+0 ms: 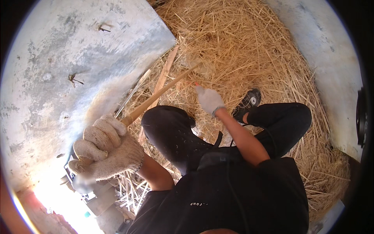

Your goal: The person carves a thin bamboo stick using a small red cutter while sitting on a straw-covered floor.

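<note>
My left hand (pixel 107 146), in a knitted off-white work glove, is raised at the left with its fingers wrapped round a long pale bamboo-like pole (pixel 156 96). The pole slants away to the upper right, thinning toward its far end over the straw. My right hand (pixel 210 100), in a pale glove, reaches low between my knees, apart from the pole. Its fingers look closed, and a small orange-red tip (pixel 197 84) shows at their end. What that tip belongs to is too small to tell. Loose dry straw (pixel 233 43) lies beneath and beyond both hands.
A whitewashed, stained wall (pixel 58 89) with small metal hooks is close on my left. Another pale wall (pixel 327 58) bounds the straw on the right. A flat wooden strip (pixel 166 70) lies by the left wall. My shoe (pixel 249 103) rests in the straw.
</note>
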Demonstrator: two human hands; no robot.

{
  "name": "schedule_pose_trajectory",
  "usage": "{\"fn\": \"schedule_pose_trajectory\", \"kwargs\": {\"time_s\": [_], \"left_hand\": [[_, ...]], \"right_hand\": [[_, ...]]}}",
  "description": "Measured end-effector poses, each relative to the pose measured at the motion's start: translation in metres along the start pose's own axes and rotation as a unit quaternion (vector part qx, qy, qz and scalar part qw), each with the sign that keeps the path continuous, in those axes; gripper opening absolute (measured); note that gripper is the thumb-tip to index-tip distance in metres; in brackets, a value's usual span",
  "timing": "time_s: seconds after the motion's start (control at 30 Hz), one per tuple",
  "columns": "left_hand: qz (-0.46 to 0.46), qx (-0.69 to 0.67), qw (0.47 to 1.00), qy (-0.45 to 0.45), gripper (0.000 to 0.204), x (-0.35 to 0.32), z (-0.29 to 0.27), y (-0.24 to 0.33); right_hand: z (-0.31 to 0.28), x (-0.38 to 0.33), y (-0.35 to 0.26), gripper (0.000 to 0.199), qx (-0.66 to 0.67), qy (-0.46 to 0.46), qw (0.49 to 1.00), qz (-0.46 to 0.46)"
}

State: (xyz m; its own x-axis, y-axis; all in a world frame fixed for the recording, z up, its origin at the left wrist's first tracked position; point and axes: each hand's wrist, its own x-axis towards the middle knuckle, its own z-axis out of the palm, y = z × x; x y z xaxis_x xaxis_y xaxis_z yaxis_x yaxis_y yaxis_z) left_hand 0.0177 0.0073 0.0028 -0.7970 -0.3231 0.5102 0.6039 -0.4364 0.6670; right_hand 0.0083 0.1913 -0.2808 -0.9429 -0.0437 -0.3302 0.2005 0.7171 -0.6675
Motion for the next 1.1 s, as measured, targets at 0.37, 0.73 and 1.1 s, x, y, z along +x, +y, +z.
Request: {"fn": "schedule_pose_trajectory", "kwargs": {"time_s": [0.37, 0.73, 1.1], "left_hand": [[0.002, -0.058, 0.97, -0.238, 0.057, 0.006, -0.009, -0.007], [0.002, -0.025, 0.965, -0.261, 0.066, 0.003, -0.015, -0.005], [0.039, -0.036, 0.968, -0.244, 0.052, -0.01, -0.053, -0.013]], "right_hand": [[-0.09, -0.09, -0.12, 0.062, 0.215, -0.044, 0.962, -0.163], [-0.097, -0.096, -0.116, 0.058, 0.293, -0.049, 0.948, -0.118], [-0.072, -0.103, -0.108, 0.03, 0.228, 0.011, 0.95, -0.213]]}}
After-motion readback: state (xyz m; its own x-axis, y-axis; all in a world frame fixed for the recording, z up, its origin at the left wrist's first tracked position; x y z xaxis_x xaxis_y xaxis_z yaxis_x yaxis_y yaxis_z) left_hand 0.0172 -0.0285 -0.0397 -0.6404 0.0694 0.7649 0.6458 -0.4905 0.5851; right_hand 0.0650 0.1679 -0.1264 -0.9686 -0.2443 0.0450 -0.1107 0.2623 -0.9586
